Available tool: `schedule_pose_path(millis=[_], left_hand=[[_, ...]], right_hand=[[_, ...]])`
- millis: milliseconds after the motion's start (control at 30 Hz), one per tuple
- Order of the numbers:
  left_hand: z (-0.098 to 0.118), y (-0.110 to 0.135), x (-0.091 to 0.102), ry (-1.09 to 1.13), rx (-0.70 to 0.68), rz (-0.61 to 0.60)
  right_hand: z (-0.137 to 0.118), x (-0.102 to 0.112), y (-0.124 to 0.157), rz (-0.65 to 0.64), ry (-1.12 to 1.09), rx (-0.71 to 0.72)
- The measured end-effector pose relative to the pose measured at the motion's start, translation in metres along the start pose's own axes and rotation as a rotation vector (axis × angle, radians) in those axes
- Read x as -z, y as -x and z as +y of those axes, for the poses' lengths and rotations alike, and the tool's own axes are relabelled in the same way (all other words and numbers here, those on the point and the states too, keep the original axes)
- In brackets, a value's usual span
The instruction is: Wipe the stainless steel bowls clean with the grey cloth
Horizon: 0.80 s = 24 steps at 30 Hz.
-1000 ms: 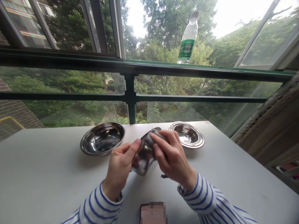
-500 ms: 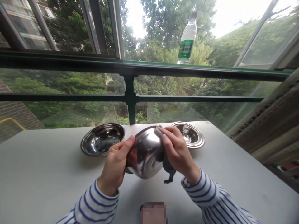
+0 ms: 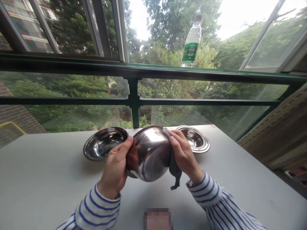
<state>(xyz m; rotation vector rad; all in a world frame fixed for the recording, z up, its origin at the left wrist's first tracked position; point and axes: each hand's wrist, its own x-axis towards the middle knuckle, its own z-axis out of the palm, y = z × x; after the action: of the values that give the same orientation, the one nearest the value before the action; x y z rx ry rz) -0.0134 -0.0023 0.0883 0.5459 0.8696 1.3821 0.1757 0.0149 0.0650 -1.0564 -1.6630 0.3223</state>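
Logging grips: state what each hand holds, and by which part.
The left hand holds a metal bowl by its rim; the right hand holds a gray cloth by its upper part.

Shiny steel bowl [image 3: 151, 153], tilted, underside showing, grey cloth [image 3: 176, 171], seemingly against rim

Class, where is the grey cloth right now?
In the head view, the grey cloth hangs right of centre, from the right hand, beside the held bowl.
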Motion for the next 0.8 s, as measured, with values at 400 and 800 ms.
schedule_pose_path(millis=[400,800], left_hand=[[-0.010,0.005,-0.005,-0.037,0.076,0.006],[-0.007,0.014,0.025,0.122,0.191,0.102]], right_hand=[[-0.025,0.001,0.008,-0.211,0.271,0.350],[-0.023,-0.001,0.007,-0.305,0.146,0.275]])
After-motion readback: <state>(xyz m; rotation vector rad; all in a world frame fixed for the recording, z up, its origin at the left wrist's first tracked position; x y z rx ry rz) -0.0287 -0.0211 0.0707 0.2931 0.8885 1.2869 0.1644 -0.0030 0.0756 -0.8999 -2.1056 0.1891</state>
